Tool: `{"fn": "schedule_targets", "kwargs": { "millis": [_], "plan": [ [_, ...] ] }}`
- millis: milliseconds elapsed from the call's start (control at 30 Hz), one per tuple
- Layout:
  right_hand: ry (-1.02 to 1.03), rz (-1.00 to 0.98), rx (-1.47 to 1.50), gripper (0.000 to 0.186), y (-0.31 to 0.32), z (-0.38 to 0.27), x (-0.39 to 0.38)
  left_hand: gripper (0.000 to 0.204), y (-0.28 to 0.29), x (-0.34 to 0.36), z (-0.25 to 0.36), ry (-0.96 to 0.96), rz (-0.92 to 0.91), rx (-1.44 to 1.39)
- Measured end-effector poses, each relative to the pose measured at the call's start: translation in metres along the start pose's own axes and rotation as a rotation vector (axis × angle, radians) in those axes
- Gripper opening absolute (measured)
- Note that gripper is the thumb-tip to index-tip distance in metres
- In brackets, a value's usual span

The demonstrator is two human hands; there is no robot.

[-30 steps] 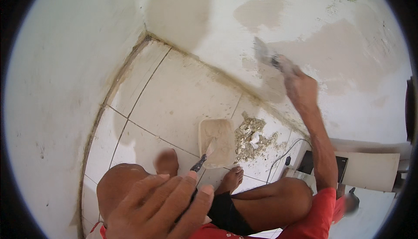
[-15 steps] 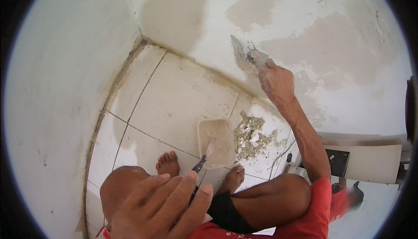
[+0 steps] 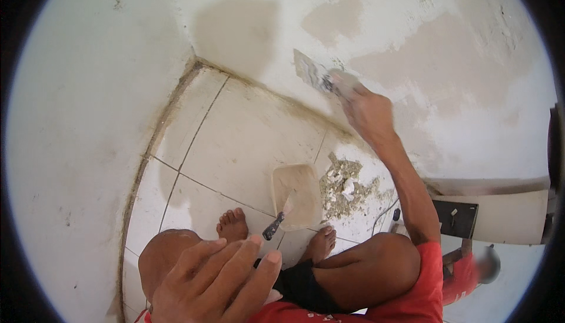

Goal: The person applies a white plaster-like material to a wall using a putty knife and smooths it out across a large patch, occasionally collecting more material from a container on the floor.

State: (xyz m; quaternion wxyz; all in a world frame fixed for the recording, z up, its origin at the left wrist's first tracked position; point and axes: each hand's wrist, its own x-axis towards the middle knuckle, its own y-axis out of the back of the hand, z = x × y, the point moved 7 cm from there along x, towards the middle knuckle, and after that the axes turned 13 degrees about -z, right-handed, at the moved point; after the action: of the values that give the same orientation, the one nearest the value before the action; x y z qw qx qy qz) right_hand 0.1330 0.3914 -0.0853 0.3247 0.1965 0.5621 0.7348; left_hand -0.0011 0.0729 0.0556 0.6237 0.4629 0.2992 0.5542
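Note:
My right hand (image 3: pixel 371 111) grips a wide putty knife (image 3: pixel 312 71) by its handle, its blade up at the patched wall. My left hand (image 3: pixel 215 282) is close in the foreground above my bent leg, fingers stretched out, with nothing seen in them. On the floor between my feet and the wall stands a pale rectangular tub (image 3: pixel 299 184) with beige filler paste in it. A second, smaller putty knife with a dark speckled handle (image 3: pixel 273 227) leans in the tub. Beige damp-looking filler patches (image 3: pixel 441 64) cover parts of the white wall.
Crumbled plaster debris (image 3: pixel 346 187) lies on the tiles right of the tub. A second wall (image 3: pixel 70 146) rises on the left, meeting this one at a corner. At the lower right are a black flat panel (image 3: pixel 455 219) and a figure in red (image 3: pixel 462 280).
My right hand has moved a little left along the wall, and the putty knife's blade now points farther left. My left hand stays outstretched. The view has shifted slightly.

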Motion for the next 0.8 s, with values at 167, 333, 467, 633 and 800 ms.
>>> {"fn": "schedule_targets", "kwargs": {
  "millis": [167,333,467,633,800],
  "plan": [
    [-0.031,0.027,0.842,0.041,0.006,0.036,-0.077,0.049,-0.003,-0.002,-0.011,0.143,-0.081,0.044],
    [-0.239,-0.079,1.216,0.04,-0.021,0.038,-0.132,0.05,-0.011,0.002,-0.012,0.076,-0.124,-0.008],
    [-0.358,0.038,1.095,0.039,-0.034,0.04,-0.176,0.051,-0.011,-0.001,-0.013,0.1,-0.173,0.005],
    [-0.544,0.026,0.837,0.045,-0.057,0.046,-0.252,0.054,-0.019,0.01,-0.008,0.126,-0.255,0.034],
    [-0.681,-0.119,0.689,0.048,-0.113,0.023,-0.295,0.054,-0.027,0.023,-0.003,0.157,-0.281,0.06]
  ]
}}
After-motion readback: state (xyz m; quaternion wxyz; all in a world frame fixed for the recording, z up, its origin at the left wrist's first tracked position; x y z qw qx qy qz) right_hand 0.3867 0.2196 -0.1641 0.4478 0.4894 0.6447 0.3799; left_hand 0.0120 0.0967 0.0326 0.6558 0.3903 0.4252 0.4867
